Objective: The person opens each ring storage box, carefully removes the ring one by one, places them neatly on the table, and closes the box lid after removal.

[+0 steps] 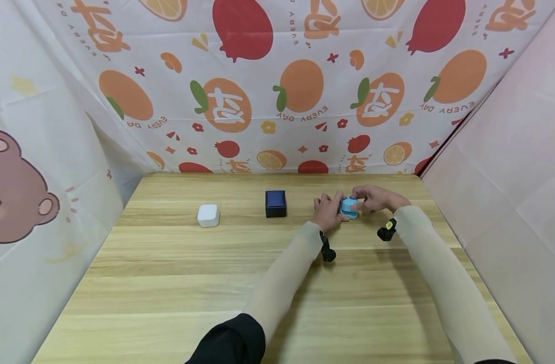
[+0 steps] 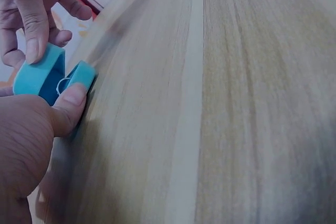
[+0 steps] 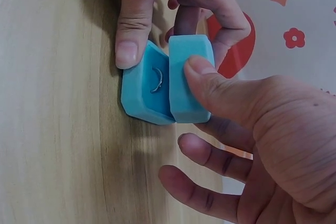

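A light-blue ring box (image 1: 349,206) stands on the table at the right, its lid (image 3: 190,93) partly raised. Inside the base (image 3: 137,90) a silver ring (image 3: 157,80) sits upright in the slot. My left hand (image 1: 327,211) grips the base from the left, its thumb (image 2: 73,100) on the front edge. From the right, my right hand (image 1: 375,198) pinches the lid, thumb on one face and fingers behind it. The remaining fingers of the right hand are spread loosely apart in the right wrist view.
A dark blue box (image 1: 275,203) stands left of my hands, with a white rounded box (image 1: 208,215) farther left. Behind the wooden table (image 1: 177,283) hangs a fruit-print cloth (image 1: 300,136). Pale cloth walls (image 1: 509,167) stand at both sides.
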### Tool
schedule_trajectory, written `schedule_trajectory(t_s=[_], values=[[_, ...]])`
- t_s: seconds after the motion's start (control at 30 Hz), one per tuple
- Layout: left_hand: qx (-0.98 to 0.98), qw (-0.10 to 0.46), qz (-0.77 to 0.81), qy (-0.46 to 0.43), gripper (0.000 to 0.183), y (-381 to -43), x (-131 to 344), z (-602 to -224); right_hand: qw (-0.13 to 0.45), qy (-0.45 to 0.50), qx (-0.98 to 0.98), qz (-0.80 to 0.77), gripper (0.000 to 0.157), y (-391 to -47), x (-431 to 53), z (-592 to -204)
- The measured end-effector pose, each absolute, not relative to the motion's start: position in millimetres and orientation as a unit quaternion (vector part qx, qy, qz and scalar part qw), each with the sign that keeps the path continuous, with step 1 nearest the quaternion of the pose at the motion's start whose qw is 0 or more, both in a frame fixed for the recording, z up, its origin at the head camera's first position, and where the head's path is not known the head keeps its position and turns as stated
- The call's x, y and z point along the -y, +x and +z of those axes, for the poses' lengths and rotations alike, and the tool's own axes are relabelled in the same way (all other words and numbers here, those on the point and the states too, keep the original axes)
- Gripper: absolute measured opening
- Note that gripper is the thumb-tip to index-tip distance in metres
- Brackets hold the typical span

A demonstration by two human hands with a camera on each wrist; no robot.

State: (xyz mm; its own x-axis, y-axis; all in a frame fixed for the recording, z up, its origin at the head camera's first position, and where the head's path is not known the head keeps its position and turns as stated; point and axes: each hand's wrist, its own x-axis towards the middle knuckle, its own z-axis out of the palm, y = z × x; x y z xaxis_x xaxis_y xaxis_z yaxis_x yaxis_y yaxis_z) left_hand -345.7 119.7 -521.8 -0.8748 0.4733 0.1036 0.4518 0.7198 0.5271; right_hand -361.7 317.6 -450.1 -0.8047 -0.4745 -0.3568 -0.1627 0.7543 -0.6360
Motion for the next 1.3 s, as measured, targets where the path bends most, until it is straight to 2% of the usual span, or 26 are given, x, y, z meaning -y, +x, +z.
schedule_trajectory(t_s=[0.73,1.3], values=[[-0.925,0.004,0.291,0.245,0.058,-343.7,-121.3,-527.1,0.299,-0.130,-0.895,-0.306,0.021,-366.4,-321.5,-446.6],[-0.924,0.004,0.294,0.242,0.059,-342.9,-121.7,-527.9,0.309,-0.143,-0.888,-0.311,0.029,-366.7,-322.9,-442.8]])
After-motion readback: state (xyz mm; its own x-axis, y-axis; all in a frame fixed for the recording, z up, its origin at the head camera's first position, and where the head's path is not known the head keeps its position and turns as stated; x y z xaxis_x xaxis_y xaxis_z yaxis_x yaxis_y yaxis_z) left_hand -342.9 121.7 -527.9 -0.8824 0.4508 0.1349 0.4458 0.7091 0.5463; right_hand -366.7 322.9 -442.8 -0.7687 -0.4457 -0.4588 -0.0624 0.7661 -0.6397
